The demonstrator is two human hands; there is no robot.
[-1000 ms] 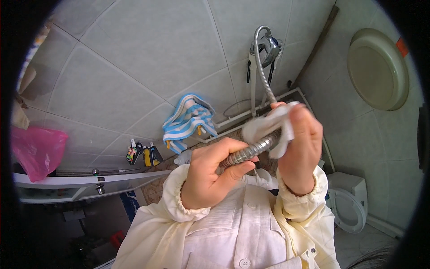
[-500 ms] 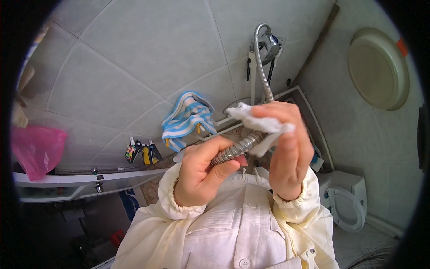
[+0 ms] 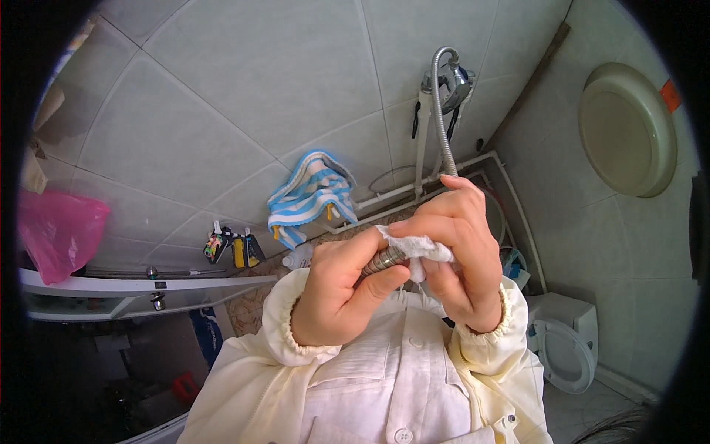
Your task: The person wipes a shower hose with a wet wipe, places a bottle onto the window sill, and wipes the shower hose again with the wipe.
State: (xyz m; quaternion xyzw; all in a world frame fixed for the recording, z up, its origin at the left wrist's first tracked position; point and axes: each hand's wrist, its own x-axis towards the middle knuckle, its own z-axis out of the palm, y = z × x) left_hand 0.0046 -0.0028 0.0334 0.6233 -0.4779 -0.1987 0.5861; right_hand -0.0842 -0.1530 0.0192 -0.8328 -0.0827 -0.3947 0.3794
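A ribbed metal shower hose (image 3: 383, 260) runs down from the wall mixer tap (image 3: 455, 87) to my hands, in front of my chest. My left hand (image 3: 329, 292) is closed round the hose, thumb along its near side. On the right, my right hand (image 3: 467, 248) presses a crumpled white wipe or cloth (image 3: 421, 248) round the hose, right beside the left hand's fingers. Its fingers curl over the wipe, and they cover the stretch of hose between the wipe and the tap side.
A blue-and-white striped cloth (image 3: 314, 194) hangs on the tiled wall above white pipes (image 3: 384, 198). To the left are a white-edged cabinet (image 3: 96, 287) and a pink bag (image 3: 63, 229). A beige basin (image 3: 627, 129) hangs at right, over a white toilet (image 3: 566, 351).
My right hand and the wipe have moved down along the hose toward my left hand. The wipe now sits tighter round the hose. My left hand keeps its hold.
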